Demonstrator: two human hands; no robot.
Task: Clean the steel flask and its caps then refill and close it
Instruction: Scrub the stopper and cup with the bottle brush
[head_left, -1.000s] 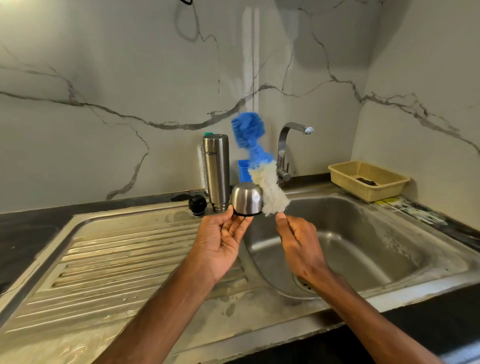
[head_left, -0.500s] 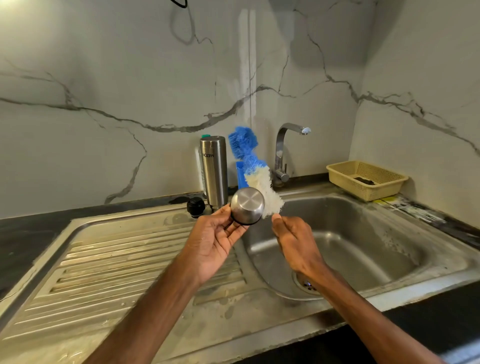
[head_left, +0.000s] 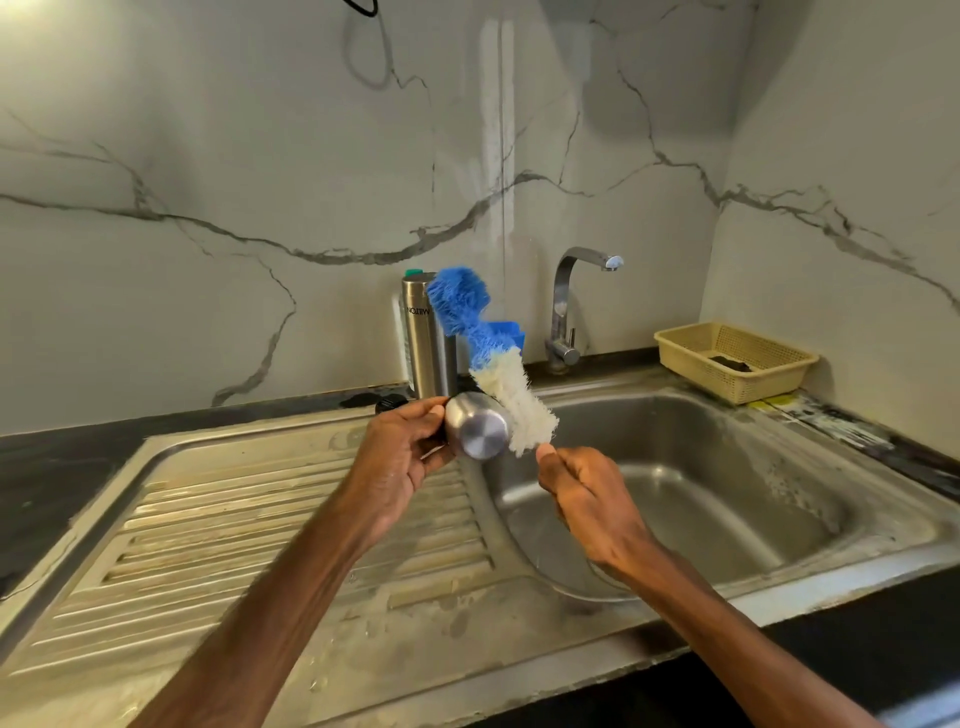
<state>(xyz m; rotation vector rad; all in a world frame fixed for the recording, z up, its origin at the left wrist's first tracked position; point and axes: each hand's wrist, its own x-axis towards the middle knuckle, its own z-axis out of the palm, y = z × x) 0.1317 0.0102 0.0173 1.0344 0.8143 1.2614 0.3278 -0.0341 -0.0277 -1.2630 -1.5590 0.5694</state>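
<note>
My left hand (head_left: 402, 449) grips a steel cup-shaped cap (head_left: 477, 430) on its side, its flat top turned toward me, above the sink's left rim. My right hand (head_left: 582, 491) grips the handle of a bottle brush (head_left: 496, 364) with white bristles below and blue bristles at the tip. The white bristles press against the cap's right side. The steel flask (head_left: 425, 340) stands upright at the back of the drainboard, partly behind the brush. A small black inner cap (head_left: 388, 402) lies at its foot, mostly hidden by my left hand.
A steel sink basin (head_left: 701, 499) lies to the right, a ribbed drainboard (head_left: 234, 525) to the left. A chrome tap (head_left: 566, 306) stands behind the basin. A yellow plastic basket (head_left: 727, 364) sits at the back right. A blue holder (head_left: 511, 332) stands behind the brush.
My left hand has turned the steel cap so its flat top faces me. The brush has shifted along the cap's right side, its blue tip swinging left in front of the flask.
</note>
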